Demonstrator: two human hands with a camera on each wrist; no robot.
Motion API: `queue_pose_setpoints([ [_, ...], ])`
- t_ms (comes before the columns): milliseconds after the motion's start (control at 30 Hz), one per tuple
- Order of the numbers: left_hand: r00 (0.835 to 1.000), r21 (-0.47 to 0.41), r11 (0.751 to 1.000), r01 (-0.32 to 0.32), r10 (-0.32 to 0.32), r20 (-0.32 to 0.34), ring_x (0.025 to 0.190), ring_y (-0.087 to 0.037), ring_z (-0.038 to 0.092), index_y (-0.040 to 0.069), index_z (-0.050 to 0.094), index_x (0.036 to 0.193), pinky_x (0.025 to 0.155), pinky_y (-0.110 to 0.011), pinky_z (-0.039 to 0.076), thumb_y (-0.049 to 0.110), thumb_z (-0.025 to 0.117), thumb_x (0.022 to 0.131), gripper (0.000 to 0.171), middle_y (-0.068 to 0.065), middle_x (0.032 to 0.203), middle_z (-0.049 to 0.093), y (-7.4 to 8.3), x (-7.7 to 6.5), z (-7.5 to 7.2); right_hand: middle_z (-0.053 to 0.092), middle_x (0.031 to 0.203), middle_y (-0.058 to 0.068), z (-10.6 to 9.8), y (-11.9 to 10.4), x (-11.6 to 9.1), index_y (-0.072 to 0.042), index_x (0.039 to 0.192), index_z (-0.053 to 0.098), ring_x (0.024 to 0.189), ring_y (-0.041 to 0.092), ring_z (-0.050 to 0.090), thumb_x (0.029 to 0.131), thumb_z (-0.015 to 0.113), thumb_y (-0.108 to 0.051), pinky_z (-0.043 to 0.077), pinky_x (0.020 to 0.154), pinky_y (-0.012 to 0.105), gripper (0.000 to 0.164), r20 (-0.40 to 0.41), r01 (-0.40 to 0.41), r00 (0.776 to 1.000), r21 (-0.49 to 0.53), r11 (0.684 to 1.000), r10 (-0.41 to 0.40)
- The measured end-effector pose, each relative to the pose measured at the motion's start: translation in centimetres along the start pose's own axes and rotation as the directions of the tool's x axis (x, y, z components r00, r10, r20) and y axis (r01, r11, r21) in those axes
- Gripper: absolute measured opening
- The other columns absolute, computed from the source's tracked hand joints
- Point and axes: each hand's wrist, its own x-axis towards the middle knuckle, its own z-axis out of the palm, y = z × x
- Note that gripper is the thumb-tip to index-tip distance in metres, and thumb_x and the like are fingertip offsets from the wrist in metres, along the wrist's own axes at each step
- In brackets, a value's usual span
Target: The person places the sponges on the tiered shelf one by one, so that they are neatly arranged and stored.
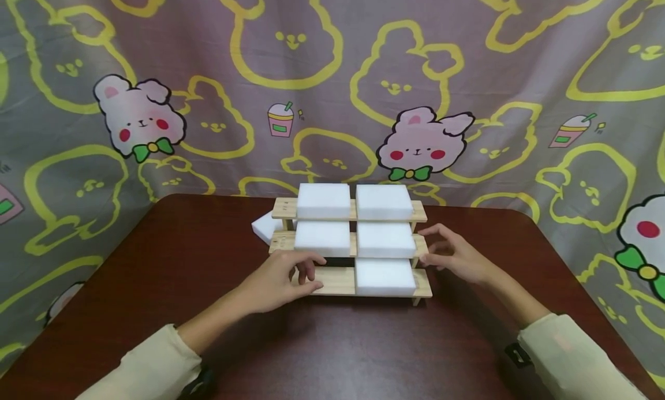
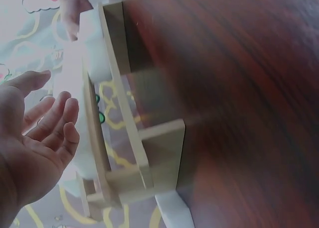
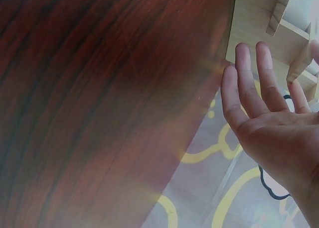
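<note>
A three-tier wooden rack (image 1: 335, 279) stands on the table, with white foam-like blocks on its tiers. Two blocks sit on the top tier, among them the top left block (image 1: 324, 200); two more are on the middle tier, and the bottom tier carries a single block (image 1: 385, 276) on its right. My left hand (image 1: 277, 281) is over the left part of the bottom tier, fingers loosely bent, holding nothing. At the rack's right end is my right hand (image 1: 454, 255), its fingertips right at the middle tier's edge; the right wrist view shows straight, spread fingers (image 3: 243, 58).
Behind the rack's left side another white block (image 1: 265, 227) lies tilted on the dark reddish-brown table (image 1: 363, 348). A grey curtain (image 1: 332, 100) with yellow outlines and cartoon bunnies hangs behind the table's far edge.
</note>
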Motion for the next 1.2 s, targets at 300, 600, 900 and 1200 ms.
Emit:
queue_pose_setpoints([
  [300,0.994,0.046,0.997,0.055,-0.051,-0.092,0.070,-0.005,0.058,0.001,0.072,0.112,0.064,-0.032,0.053,0.008,0.081,0.089,0.026,0.011,0.079,0.065,-0.7,-0.9,-2.0,0.062,0.118,0.024,0.0,-0.1,-0.2,-0.001,0.140,0.046,0.095,0.028,0.066,0.096,0.072,-0.013,0.056,0.077,0.045,0.052,-0.002,0.002,1.000,-0.005,1.000,-0.002],
  [600,0.981,0.054,0.993,0.107,-0.097,-0.169,0.068,-0.005,0.058,0.001,0.072,0.111,0.061,-0.026,0.051,0.003,0.081,0.087,0.025,0.008,0.078,0.065,-2.1,-1.7,-3.8,0.062,0.118,0.024,0.0,0.0,-0.1,-0.001,0.140,0.046,0.096,0.029,0.067,0.096,0.073,-0.013,0.056,0.078,0.044,0.053,0.000,0.005,1.000,-0.001,1.000,-0.005],
  [900,0.969,0.062,0.989,0.133,-0.116,-0.219,0.068,-0.007,0.060,-0.001,0.073,0.109,0.063,-0.028,0.053,0.004,0.081,0.088,0.023,0.007,0.077,0.066,-3.3,-1.8,-4.8,0.063,0.115,0.024,0.0,0.0,-0.1,0.000,0.140,0.045,0.094,0.027,0.067,0.096,0.073,-0.013,0.057,0.078,0.045,0.054,0.002,0.007,1.000,0.007,1.000,-0.007],
  [1200,0.949,0.085,0.978,0.188,-0.159,-0.273,0.069,-0.012,0.063,-0.001,0.072,0.108,0.066,-0.031,0.054,0.003,0.081,0.087,0.024,0.004,0.076,0.069,-4.3,-1.7,-5.6,0.063,0.114,0.025,0.0,0.0,0.0,0.000,0.140,0.045,0.094,0.027,0.067,0.096,0.073,-0.013,0.057,0.078,0.045,0.053,0.002,0.006,1.000,0.003,1.000,-0.006],
])
